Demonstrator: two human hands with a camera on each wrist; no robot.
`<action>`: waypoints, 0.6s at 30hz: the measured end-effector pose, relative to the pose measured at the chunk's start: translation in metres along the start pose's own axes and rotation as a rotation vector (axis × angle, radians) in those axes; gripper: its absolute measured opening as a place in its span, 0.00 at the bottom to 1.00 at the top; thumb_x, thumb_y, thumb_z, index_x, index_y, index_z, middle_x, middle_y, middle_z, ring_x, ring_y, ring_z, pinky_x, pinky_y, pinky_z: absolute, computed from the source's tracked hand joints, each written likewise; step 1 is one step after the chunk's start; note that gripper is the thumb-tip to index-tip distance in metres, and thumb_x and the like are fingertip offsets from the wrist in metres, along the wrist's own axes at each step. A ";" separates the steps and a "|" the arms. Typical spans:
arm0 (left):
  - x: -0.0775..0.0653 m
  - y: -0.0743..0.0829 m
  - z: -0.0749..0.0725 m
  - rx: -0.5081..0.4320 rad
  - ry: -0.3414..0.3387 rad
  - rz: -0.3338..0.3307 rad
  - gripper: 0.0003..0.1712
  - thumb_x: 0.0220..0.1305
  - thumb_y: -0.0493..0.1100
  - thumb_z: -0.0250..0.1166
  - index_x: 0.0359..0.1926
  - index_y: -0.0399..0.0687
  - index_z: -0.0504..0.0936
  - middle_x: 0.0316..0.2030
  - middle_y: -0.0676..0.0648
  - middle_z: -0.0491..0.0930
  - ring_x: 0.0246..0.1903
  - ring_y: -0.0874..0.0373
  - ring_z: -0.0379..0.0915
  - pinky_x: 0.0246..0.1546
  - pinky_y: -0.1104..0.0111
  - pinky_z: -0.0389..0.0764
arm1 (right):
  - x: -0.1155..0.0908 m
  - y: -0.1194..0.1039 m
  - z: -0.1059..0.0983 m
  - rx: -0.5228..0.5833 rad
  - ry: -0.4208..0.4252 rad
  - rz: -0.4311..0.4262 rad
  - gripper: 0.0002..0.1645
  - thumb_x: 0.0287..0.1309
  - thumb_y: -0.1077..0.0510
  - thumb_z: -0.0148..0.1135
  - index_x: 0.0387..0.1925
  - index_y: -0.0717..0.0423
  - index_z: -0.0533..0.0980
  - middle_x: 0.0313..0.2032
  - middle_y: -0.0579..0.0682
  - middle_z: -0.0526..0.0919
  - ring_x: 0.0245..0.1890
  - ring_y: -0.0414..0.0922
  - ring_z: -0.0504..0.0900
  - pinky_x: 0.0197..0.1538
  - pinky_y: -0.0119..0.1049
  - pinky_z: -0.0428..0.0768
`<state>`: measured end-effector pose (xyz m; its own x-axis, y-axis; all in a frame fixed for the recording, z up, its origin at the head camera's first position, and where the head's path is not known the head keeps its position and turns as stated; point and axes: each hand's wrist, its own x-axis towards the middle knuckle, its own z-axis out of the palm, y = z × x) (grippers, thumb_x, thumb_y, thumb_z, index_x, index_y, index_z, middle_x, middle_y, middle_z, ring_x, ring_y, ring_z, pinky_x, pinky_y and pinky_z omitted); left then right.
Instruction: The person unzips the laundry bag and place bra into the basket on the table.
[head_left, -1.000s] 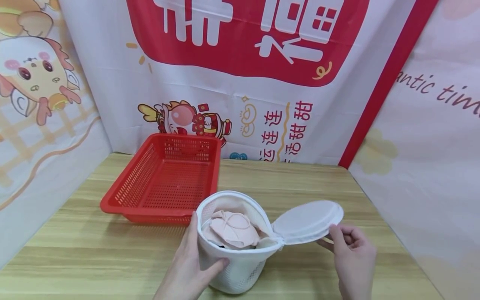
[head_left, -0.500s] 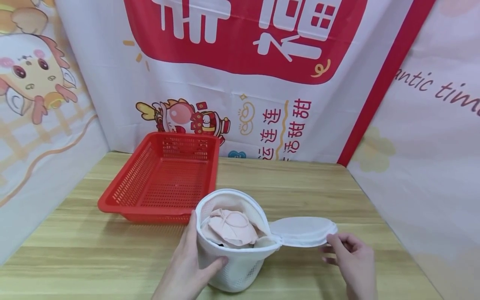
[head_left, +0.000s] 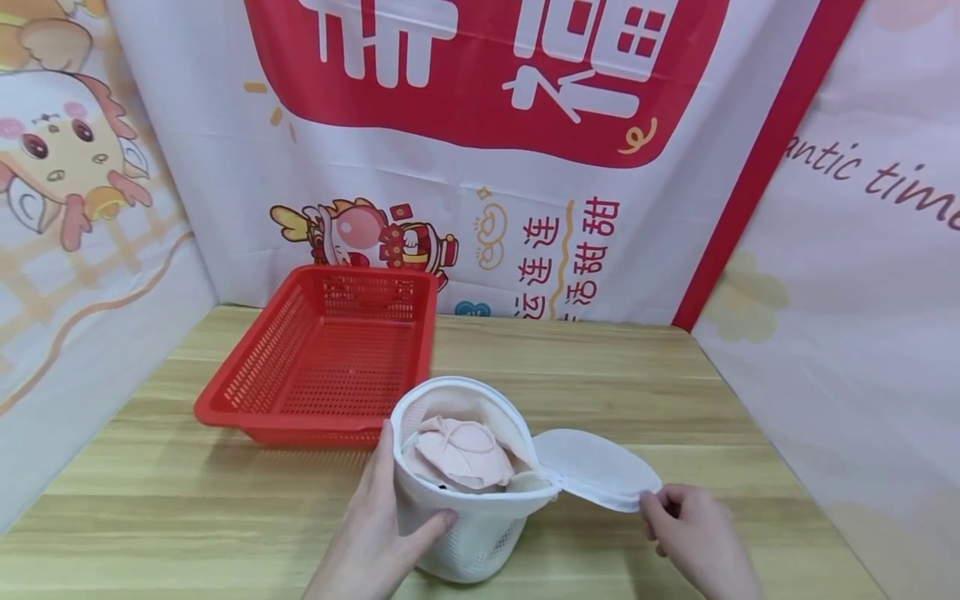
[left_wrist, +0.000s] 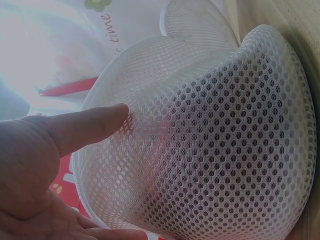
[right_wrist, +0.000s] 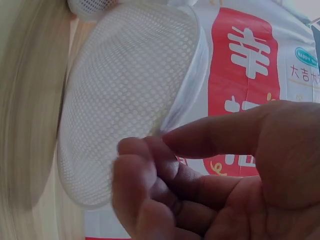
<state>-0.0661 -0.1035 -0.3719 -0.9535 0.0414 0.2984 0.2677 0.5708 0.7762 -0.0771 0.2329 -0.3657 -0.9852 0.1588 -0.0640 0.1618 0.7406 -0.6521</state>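
Note:
A white mesh laundry bag (head_left: 474, 542) stands upright near the front of the table, its round top unzipped. Folded pale pink clothing with a thin loop (head_left: 465, 450) lies inside. My left hand (head_left: 378, 521) grips the bag's left side, thumb on the front mesh and fingers by the rim. In the left wrist view the thumb (left_wrist: 95, 127) presses the mesh (left_wrist: 225, 135). The round mesh lid (head_left: 596, 467) hangs out to the right, joined to the bag at one point. Its outer edge is pinched between thumb and fingers of my right hand (head_left: 693, 533).
Behind and left of the bag stands a red perforated plastic basket (head_left: 352, 367) with nothing in it. The wooden tabletop (head_left: 600, 367) meets a printed cloth backdrop (head_left: 487, 167) at the back, with printed cloth also on both sides.
My right hand has lowered and moved slightly left with the lid's edge, so the lid now tilts down with its upper face showing. The left hand and the bag stay nearly still.

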 end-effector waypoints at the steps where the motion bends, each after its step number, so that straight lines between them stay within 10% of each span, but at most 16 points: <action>1: 0.000 0.000 0.000 -0.002 -0.004 -0.006 0.70 0.47 0.46 0.80 0.78 0.48 0.39 0.72 0.40 0.54 0.69 0.44 0.54 0.63 0.45 0.62 | -0.001 -0.001 0.000 -0.013 0.004 -0.004 0.17 0.64 0.56 0.58 0.19 0.55 0.75 0.19 0.47 0.76 0.20 0.42 0.75 0.23 0.33 0.70; 18: -0.001 0.000 -0.001 -0.021 -0.013 -0.031 0.69 0.47 0.47 0.80 0.78 0.47 0.39 0.73 0.39 0.52 0.70 0.43 0.51 0.64 0.44 0.59 | -0.010 -0.029 0.016 -0.007 0.284 -0.281 0.05 0.59 0.57 0.67 0.29 0.52 0.80 0.29 0.45 0.80 0.29 0.42 0.77 0.32 0.35 0.76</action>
<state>-0.0649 -0.1044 -0.3710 -0.9632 0.0348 0.2666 0.2405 0.5547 0.7965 -0.0730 0.1996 -0.3583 -0.9366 0.1226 0.3284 -0.1109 0.7852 -0.6092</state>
